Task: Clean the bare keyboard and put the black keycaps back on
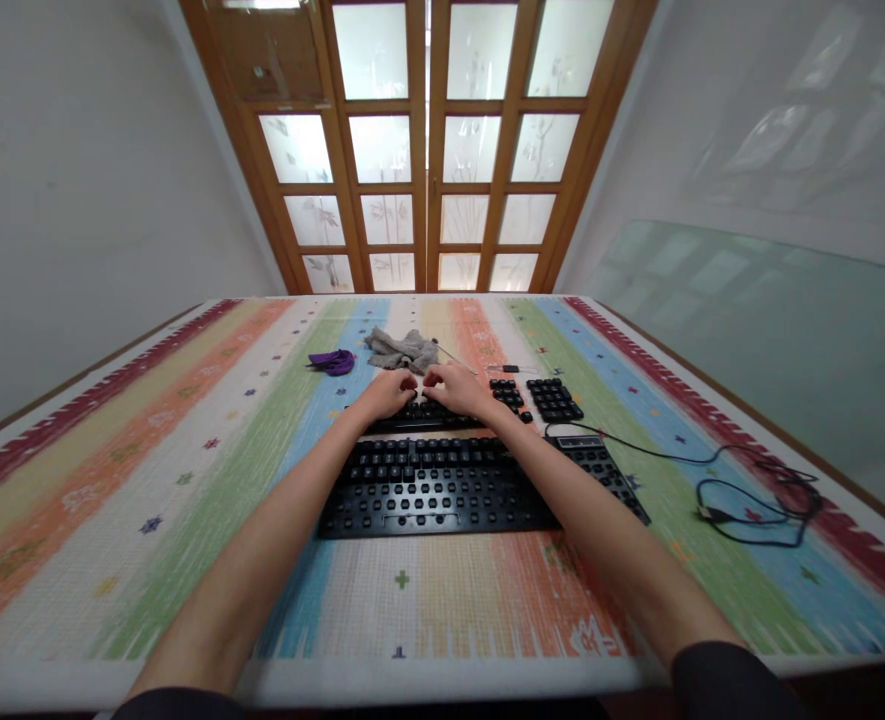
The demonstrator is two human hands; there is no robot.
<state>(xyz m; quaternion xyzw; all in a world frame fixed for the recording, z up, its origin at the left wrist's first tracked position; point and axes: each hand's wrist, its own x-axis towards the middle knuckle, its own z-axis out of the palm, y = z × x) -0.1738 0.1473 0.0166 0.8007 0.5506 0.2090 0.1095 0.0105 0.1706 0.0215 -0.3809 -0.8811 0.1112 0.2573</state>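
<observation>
Two black keyboards lie one behind the other on a striped tablecloth. The near keyboard (442, 487) sits between my forearms. On the left half of the far keyboard (554, 400) rest both hands, close together. My left hand (388, 392) has its fingers curled down onto the keys. My right hand (453, 387) is curled the same way, its fingertips almost touching the left hand's. Whatever the fingers pinch is hidden under them.
A grey cloth (404, 348) and a purple object (333, 361) lie just beyond the hands. A black cable (749, 490) runs from the keyboards and coils at the right. Small tools (513, 369) lie behind the far keyboard. A glass pane leans at the right wall.
</observation>
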